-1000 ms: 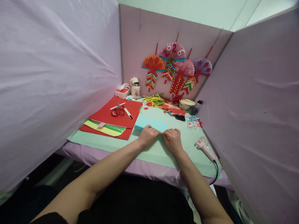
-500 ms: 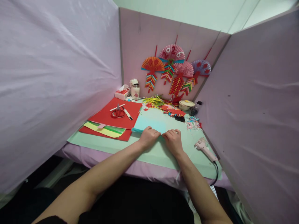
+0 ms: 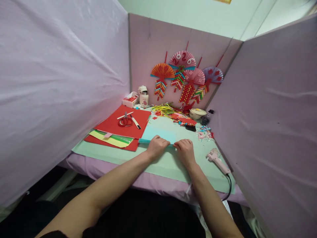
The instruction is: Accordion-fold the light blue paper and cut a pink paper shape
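A light blue paper sheet (image 3: 159,133) lies on the green mat (image 3: 170,162), its near edge folded into narrow pleats. My left hand (image 3: 156,147) and my right hand (image 3: 185,150) sit side by side on that pleated edge, fingers curled and pinching the fold between them. Both forearms reach in from the bottom of the view.
Red scissors (image 3: 125,120), a pen and a stick lie on stacked red, yellow and green sheets (image 3: 116,132) at the left. A pink glue gun (image 3: 218,160) lies at the right. Paper scraps (image 3: 204,132), a bowl (image 3: 197,113), a cup (image 3: 143,97) and a tissue box stand behind. Paper fans (image 3: 184,74) hang on the back panel.
Both hands stay pinched on the blue paper's pleated edge and shift barely. The head camera has tilted slightly, so the whole scene sits a little lower in the view.
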Motion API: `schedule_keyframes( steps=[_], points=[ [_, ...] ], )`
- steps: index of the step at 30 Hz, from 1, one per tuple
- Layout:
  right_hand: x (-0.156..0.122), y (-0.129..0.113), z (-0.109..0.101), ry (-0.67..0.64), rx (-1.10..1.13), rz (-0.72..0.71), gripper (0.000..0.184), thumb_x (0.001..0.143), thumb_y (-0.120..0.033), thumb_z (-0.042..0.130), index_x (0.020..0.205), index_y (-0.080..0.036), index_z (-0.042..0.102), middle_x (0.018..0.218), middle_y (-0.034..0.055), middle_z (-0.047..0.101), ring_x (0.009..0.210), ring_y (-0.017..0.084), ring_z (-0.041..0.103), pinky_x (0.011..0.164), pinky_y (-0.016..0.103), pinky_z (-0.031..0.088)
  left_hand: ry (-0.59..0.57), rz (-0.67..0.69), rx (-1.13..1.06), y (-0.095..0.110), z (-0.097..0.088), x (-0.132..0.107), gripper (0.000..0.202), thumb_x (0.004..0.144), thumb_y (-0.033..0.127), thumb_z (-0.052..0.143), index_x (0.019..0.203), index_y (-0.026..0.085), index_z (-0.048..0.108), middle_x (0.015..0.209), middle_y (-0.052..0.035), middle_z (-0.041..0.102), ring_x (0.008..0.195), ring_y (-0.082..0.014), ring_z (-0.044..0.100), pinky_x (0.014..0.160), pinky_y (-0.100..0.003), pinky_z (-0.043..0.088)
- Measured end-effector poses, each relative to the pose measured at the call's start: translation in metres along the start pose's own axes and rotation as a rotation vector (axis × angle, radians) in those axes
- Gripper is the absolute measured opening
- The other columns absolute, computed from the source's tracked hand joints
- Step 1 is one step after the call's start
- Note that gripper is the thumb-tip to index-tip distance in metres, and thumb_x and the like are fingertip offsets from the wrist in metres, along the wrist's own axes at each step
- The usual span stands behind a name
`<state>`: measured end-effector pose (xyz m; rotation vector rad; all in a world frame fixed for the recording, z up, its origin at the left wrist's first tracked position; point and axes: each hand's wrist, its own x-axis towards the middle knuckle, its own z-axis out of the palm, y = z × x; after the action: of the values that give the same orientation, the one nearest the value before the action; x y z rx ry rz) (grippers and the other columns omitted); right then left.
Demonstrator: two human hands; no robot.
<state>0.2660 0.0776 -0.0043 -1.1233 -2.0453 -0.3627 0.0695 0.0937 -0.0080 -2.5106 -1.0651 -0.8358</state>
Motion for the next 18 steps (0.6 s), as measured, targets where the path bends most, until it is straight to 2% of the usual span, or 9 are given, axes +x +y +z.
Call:
schedule_keyframes(
  steps=[6, 11, 18],
  points=[
    [-0.001, 0.000, -0.002, -0.010, -0.017, -0.002, 0.019, 0.089, -0.013, 0.056, 0.078, -0.021, 0.068, 0.069, 0.0005, 0.065, 0.071, 0.016, 0.055, 0.081, 0.031, 0.034, -0.017, -0.017, 0.002, 0.001, 0.000, -0.001, 0.014, 0.095, 0.015, 0.051, 0.095, 0.019, 0.065, 0.079, 0.0001, 0.070, 0.075, -0.0137, 0.063, 0.074, -0.032, 0.034],
    [0.001, -0.001, -0.007, -0.001, -0.035, -0.011, 0.018, 0.088, -0.012, 0.056, 0.079, -0.021, 0.069, 0.069, 0.0006, 0.065, 0.071, 0.016, 0.055, 0.081, 0.031, 0.034, -0.012, -0.028, -0.018, 0.001, 0.000, 0.000, 0.014, 0.095, 0.016, 0.052, 0.098, 0.020, 0.065, 0.083, -0.0006, 0.071, 0.078, -0.0134, 0.064, 0.074, -0.032, 0.036],
    [0.002, 0.004, -0.016, -0.006, -0.093, 0.006, 0.018, 0.087, -0.011, 0.056, 0.079, -0.021, 0.068, 0.071, 0.0003, 0.067, 0.073, 0.016, 0.057, 0.081, 0.032, 0.032, -0.091, -0.006, 0.054, -0.021, -0.011, -0.009, 0.016, 0.091, 0.010, 0.052, 0.098, 0.017, 0.064, 0.085, -0.0038, 0.072, 0.080, -0.0164, 0.064, 0.075, -0.033, 0.036]
  ],
)
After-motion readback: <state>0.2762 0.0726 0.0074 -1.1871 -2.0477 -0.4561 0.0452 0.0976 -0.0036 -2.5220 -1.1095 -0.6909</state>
